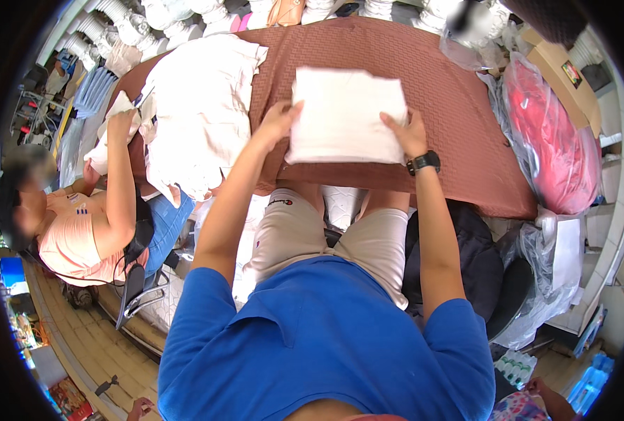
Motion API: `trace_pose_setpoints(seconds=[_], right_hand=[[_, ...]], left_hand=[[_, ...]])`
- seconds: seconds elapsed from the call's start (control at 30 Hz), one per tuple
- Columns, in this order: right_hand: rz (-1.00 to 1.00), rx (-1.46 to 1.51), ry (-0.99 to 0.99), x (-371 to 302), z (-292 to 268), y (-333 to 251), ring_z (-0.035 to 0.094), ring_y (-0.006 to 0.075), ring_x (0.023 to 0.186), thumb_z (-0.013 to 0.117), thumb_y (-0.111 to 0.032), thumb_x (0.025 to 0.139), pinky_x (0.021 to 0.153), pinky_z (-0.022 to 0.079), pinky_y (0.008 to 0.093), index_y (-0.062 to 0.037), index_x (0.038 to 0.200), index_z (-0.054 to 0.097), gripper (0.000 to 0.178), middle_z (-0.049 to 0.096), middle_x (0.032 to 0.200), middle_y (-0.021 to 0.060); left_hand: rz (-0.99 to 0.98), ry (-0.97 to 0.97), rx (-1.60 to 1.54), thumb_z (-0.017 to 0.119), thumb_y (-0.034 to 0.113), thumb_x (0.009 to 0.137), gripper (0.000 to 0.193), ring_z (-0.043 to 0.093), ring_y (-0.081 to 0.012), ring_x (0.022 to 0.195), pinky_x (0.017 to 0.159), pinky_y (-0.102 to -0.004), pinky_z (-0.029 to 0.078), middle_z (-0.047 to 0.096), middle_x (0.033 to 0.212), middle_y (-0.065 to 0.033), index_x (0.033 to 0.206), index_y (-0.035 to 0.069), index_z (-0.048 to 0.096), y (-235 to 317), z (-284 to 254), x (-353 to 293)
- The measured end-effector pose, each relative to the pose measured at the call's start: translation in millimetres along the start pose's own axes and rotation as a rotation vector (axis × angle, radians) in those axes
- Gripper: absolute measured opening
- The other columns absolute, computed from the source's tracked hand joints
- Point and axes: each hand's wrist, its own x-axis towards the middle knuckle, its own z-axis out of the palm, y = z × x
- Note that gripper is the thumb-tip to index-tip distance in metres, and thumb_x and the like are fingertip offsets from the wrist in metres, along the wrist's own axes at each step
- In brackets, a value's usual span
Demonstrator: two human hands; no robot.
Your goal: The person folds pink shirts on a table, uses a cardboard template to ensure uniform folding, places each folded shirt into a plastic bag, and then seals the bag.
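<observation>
The fingers of the left hand [278, 121] are laid flat on the left edge of a folded white cloth [346, 116], and those of the right hand [407, 132] are spread on its right edge. Nothing is gripped. The cloth is spread on a brown table cover [459, 126]; a heap of white cloth [200, 105] is piled left of the fingers.

Bare brown table cover [459, 119] right of folded white cloth [345, 116]; white garment pile [200, 105] crowds left.
</observation>
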Motion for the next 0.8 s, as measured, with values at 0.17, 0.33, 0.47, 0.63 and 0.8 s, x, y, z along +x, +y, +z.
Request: trace_pose_setpoints(seconds=[0.17, 0.33, 0.47, 0.63, 0.8], right_hand=[[-0.256, -0.512, 0.035, -41, 28, -23, 0.031, 0.0425, 0.138, 0.08, -0.06, 0.071, 0.111, 0.031, 0.0557, -0.002, 0.145, 0.041, 0.102, 0.036, 0.146, 0.0283], [-0.722, -0.33, -0.178, -72, 88, -51, 0.032, 0.0468, 0.136, 0.082, -0.055, 0.069, 0.111, 0.032, 0.0554, -0.0035, 0.149, 0.036, 0.105, 0.03, 0.151, 0.028], [-0.588, -0.291, -0.266, -85, 111, -72, 0.033, 0.0476, 0.134, 0.084, -0.051, 0.068, 0.11, 0.034, 0.0549, -0.0047, 0.152, 0.028, 0.111, 0.031, 0.15, 0.0286], [-0.429, -0.252, -0.067, -68, 104, -91, 0.052, 0.0481, 0.117, 0.085, -0.034, 0.071, 0.09, 0.049, 0.0537, -0.006, 0.153, 0.023, 0.107, 0.047, 0.133, 0.0292], [-0.31, -0.216, 0.181, 11, 29, -77, 0.07, 0.0363, 0.087, 0.079, -0.013, 0.073, 0.075, 0.056, 0.0446, -0.0016, 0.135, 0.049, 0.069, 0.07, 0.089, 0.0208]], left_hand=[[0.246, 0.277, 0.196, 0.069, 0.035, 0.093, 0.055, 0.067, -0.0209, 0.082, 0.072, -0.0325, 0.056, 0.067, 0.113, -0.0187, 0.129, -0.006, 0.057, -61, -4, -27], [0.252, 0.205, 0.342, 0.07, 0.027, 0.093, 0.042, 0.067, -0.0163, 0.077, 0.067, -0.0291, 0.055, 0.071, 0.092, -0.0147, 0.118, -0.006, 0.064, -71, 10, -10], [0.132, 0.158, 0.277, 0.072, 0.032, 0.086, 0.047, 0.071, -0.0311, 0.097, 0.086, -0.0384, 0.054, 0.072, 0.102, -0.0231, 0.114, -0.004, 0.068, -53, 18, -2], [0.139, -0.063, -0.144, 0.069, 0.026, 0.092, 0.044, 0.064, -0.0165, 0.098, 0.082, -0.0321, 0.05, 0.068, 0.116, -0.0128, 0.124, -0.003, 0.062, 21, 33, -14], [0.554, -0.336, -0.358, 0.061, 0.026, 0.099, 0.038, 0.062, -0.017, 0.109, 0.092, -0.0326, 0.05, 0.064, 0.124, -0.0101, 0.129, 0.003, 0.06, 79, 60, -5]])
